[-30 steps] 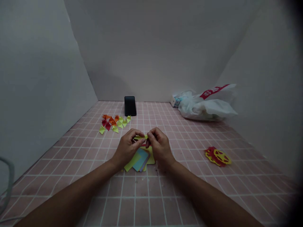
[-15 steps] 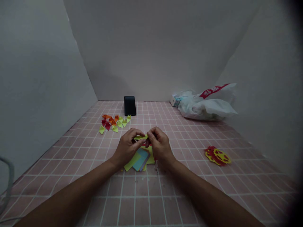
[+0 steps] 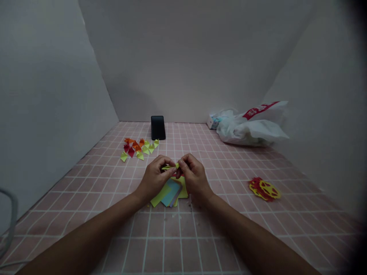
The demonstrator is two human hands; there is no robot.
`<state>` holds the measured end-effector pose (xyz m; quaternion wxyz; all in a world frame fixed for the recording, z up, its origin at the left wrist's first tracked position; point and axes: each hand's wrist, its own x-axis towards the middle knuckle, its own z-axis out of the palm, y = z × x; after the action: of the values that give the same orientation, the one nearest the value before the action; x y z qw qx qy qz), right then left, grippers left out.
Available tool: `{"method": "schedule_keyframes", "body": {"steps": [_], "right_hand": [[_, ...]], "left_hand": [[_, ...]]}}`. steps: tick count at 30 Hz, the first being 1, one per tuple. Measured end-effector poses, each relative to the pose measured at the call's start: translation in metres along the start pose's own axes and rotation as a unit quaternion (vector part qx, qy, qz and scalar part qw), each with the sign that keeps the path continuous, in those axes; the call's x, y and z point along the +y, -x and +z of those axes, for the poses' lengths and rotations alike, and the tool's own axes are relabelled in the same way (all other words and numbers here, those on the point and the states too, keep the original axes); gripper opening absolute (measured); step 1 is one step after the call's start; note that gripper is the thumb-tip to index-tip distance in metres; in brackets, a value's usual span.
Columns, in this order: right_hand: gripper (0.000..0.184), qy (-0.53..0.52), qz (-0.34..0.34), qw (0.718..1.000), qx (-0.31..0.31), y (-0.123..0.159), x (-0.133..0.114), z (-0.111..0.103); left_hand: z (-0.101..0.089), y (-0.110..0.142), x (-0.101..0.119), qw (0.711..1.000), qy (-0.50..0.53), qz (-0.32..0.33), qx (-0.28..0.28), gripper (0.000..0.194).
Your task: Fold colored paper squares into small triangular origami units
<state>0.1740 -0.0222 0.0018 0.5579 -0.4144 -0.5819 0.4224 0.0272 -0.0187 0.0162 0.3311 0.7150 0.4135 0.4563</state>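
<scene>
So both hands are up close together in the middle of a pink tiled surface [image 3: 172, 256], working on one small folded yellow paper [image 3: 169, 167]. The left hand [image 3: 155, 177] has its end of it pinched between thumb and fingers, and the right hand [image 3: 193, 175] has the other end nipped in its fingertips, partly hidden behind the thumb. Right under and nearer than that there's a fanned-out pile of paper sheets [image 3: 170, 194], yellow, light blue and a bit of purple, with some red peeking out by the hands. Over on the far left sits a loose bunch of little folded paper pieces [image 3: 137, 146] in red, orange and yellow, and just beyond them a black phone [image 3: 158, 128]. Far right is a crumpled white plastic bag [image 3: 249, 131] with a red printed strip, next to a small box [image 3: 212, 122]. On the right, nearer than the bag, there are some red and yellow cutouts [image 3: 264, 189] overlapping in a heap, well apart from the right hand.
</scene>
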Motion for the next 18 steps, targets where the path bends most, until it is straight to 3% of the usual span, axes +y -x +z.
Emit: {"method": "schedule_keyframes", "body": {"steps": [18], "right_hand": [[0.017,-0.016,0.007,1.000,0.002,0.0016,-0.0003,0.0023]], "left_hand": [[0.0007,-0.0005,0.0035,0.995,0.055,-0.085,-0.018,0.008]]}}
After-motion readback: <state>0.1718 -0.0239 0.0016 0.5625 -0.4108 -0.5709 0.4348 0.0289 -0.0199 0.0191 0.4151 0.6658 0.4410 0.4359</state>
